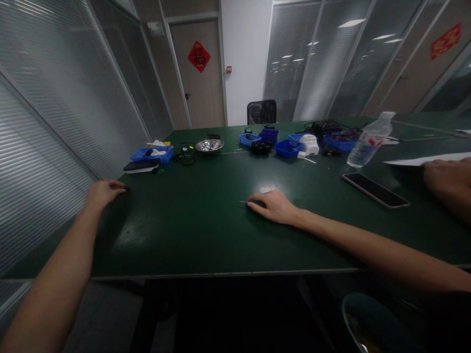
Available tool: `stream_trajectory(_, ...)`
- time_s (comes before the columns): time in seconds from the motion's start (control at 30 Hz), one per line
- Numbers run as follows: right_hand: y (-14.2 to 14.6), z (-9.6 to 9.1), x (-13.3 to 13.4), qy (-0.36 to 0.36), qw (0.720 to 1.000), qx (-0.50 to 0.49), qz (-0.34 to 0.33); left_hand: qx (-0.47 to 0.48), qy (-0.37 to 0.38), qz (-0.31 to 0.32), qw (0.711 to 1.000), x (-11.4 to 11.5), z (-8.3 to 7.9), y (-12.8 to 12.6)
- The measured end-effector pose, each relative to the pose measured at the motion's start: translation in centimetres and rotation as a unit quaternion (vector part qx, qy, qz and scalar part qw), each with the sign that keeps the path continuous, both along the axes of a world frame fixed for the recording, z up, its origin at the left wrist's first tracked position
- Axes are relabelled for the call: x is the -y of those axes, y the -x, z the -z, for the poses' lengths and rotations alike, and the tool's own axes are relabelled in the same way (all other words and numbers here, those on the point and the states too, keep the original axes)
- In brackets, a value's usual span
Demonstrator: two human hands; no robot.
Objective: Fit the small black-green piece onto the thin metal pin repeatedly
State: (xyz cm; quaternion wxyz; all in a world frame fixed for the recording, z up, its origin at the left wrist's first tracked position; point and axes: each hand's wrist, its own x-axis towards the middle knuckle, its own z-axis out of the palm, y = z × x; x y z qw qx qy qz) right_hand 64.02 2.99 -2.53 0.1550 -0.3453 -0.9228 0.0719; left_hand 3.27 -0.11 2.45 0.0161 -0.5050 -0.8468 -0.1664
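My left hand (103, 192) rests at the left side of the green table (191, 230), its fingers pinched together. A small dark thing (127, 188) shows at those fingertips, too unclear to name. Near the middle of the table, my right hand (274, 206) lies low over the surface, its fingers closed on a small dark tool (257, 202). From the tool a thin metal tip (243, 201) points left. Most of the tool is hidden by the hand.
At right lie a phone (375, 190), a tilted water bottle (371, 139) and another person's hand (449, 181) on white paper (412, 161). Farther back are blue bins (287, 148), a metal bowl (209, 146), cables (187, 156) and a notebook (142, 166). A bin (379, 318) stands below.
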Motion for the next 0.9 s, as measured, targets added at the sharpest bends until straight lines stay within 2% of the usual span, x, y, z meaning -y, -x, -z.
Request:
stream_trajectory(0.07,0.0,0.0,0.0,0.001,1.0,0.0,0.001,0.004,0.028,-0.029,0.999,-0.2,0.2,0.4)
stream_trajectory(0.27,0.0,-0.1,0.0,0.006,1.0,-0.003,-0.005,-0.011,0.048,-0.003,0.999,-1.0,1.3,2.8)
stream_trajectory(0.47,0.0,-0.1,0.0,0.001,1.0,0.0,-0.001,-0.011,0.076,-0.006,0.997,-1.8,2.2,4.4)
stream_trajectory(0.67,0.1,-0.4,0.2,0.008,1.0,0.004,0.0,0.006,0.047,0.016,0.999,-2.6,3.6,6.3)
stream_trajectory(0.9,0.0,-0.2,0.1,0.012,1.0,0.003,-0.004,0.008,0.054,0.007,0.998,-3.0,3.9,7.5)
